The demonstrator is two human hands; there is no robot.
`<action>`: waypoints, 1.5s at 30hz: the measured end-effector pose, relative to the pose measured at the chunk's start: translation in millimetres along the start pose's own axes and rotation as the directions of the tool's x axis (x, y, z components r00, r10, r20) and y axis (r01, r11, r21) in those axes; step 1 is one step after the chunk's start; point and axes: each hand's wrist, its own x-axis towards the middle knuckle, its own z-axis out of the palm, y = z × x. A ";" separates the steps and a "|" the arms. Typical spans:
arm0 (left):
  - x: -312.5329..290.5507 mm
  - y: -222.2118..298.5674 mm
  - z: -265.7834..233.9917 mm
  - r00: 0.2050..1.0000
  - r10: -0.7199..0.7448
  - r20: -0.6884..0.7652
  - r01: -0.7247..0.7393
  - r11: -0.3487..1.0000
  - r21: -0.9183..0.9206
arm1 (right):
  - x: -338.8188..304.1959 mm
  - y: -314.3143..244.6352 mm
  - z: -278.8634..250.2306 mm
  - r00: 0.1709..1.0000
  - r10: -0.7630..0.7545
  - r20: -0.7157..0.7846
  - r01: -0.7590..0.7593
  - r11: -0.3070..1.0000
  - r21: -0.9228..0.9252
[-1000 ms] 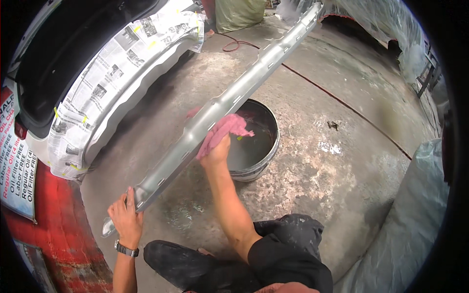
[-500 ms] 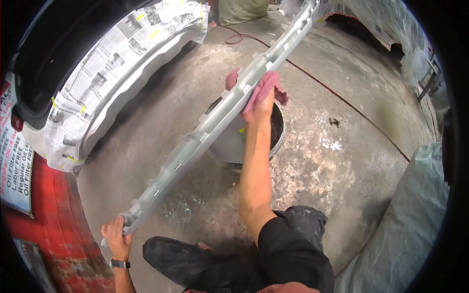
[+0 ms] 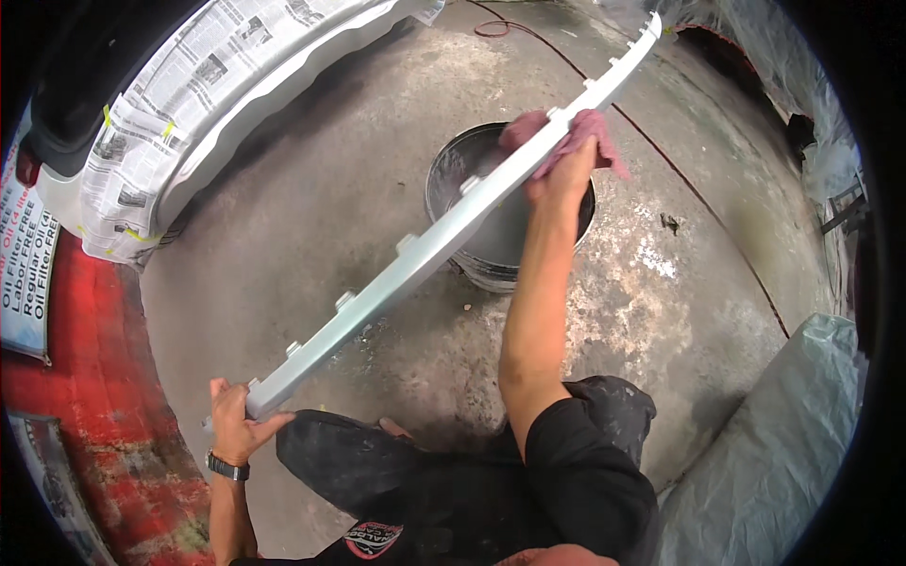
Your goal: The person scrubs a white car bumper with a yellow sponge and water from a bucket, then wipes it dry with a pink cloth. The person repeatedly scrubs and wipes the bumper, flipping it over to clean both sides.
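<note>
Head view: the left hand [image 3: 234,424] has its fingers closed around the near end of a long silvery strip [image 3: 415,259], which slants up over a bucket [image 3: 491,278]; farther along, the right hand [image 3: 569,174] clasps a pink cloth [image 3: 590,132] wrapped about it. Wiping well likely needs even pressure, a firm near-end grip — and care around the tabs [image 3: 408,244]. Legible lettering marks a shirt emblem [image 3: 375,538], a banner [image 3: 24,278] and — beyond — newspaper masking [image 3: 217,71].

the left hand [image 3: 236,423] grips the near end of a long silver strip [image 3: 417,249]; the right hand [image 3: 570,174] holds a pink cloth [image 3: 602,149] showing along the strip's 2 edges, over a bucket [image 3: 491,276] on the concrete floor [image 3: 311,217].
</note>
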 end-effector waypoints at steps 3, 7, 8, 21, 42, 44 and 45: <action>33.9 28.7 10.1 0.997 -0.033 -0.072 0.022 0.988 -0.155 | -46.4 34.7 27.7 0.970 -0.235 -0.068 0.216 0.953 -0.214; 68.1 42.7 17.3 0.996 -0.058 0.062 0.079 0.900 -0.428 | -134.0 73.5 70.1 0.975 -0.187 -0.120 0.089 0.823 -0.560; 77.3 51.5 17.1 0.991 -0.082 0.106 0.127 0.829 -0.545 | -154.6 79.7 79.6 0.988 -0.149 -0.028 0.106 0.810 -0.577; 117.9 -11.4 29.8 0.858 -0.023 0.513 0.506 0.216 -0.835 | -162.7 25.2 3.4 0.825 -0.291 0.484 0.540 0.658 -0.524; 95.0 -96.2 93.3 0.674 0.155 0.722 0.693 0.204 -0.691 | -177.3 74.4 107.1 0.370 0.619 0.693 0.436 0.543 -0.718; 102.7 -96.8 99.1 0.643 0.135 0.754 0.721 0.224 -0.655 | -183.7 107.3 120.7 0.271 0.407 0.872 0.709 0.528 -0.467; 107.0 -96.8 104.0 0.626 0.130 0.769 0.734 0.235 -0.638 | -186.9 131.6 113.1 0.195 -0.070 0.978 0.877 0.460 -0.142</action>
